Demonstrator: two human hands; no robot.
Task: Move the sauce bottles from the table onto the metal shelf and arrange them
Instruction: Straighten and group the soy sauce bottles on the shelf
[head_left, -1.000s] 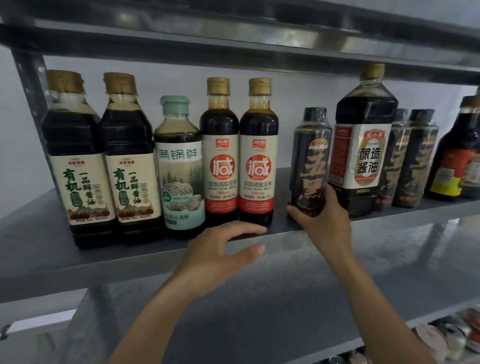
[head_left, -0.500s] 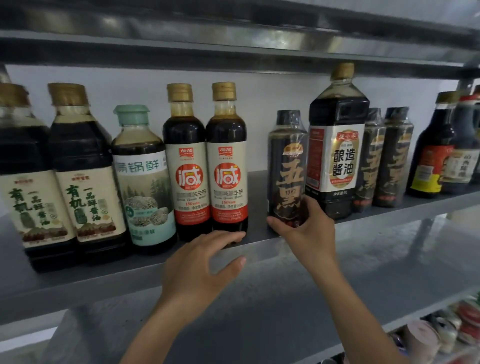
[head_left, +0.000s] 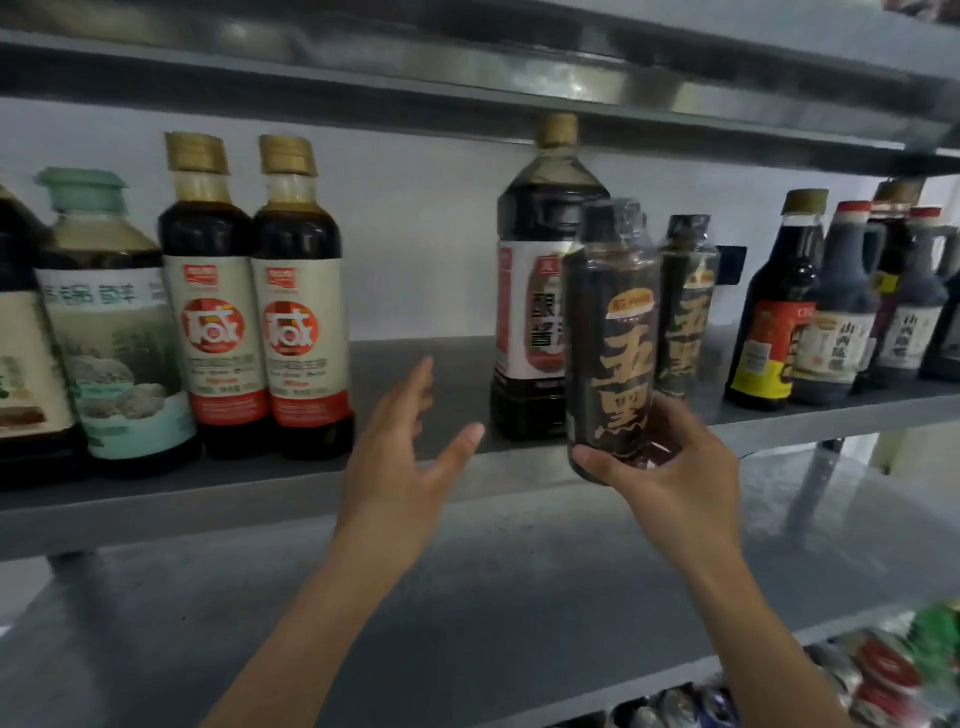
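Observation:
My right hand (head_left: 670, 483) grips the base of a black bottle with gold characters (head_left: 613, 332), held upright and lifted just in front of the metal shelf (head_left: 415, 379). Behind it stand a tall dark soy bottle with a red-and-white label (head_left: 535, 291) and another black-and-gold bottle (head_left: 688, 306). My left hand (head_left: 400, 462) hovers with spread fingers over the shelf's front edge, holding nothing, in the gap between the tall soy bottle and two red-labelled bottles (head_left: 260, 301).
A teal-capped bottle (head_left: 109, 322) and more dark bottles fill the shelf's left end. Several dark sauce bottles (head_left: 831, 306) crowd the right end. The upper shelf (head_left: 467, 73) hangs close above the caps. Cans (head_left: 883, 670) lie on a lower level at bottom right.
My right hand has lifted the black-and-gold bottle off the shelf and brought it forward and to the right. My left hand has risen and opened. The view has shifted right.

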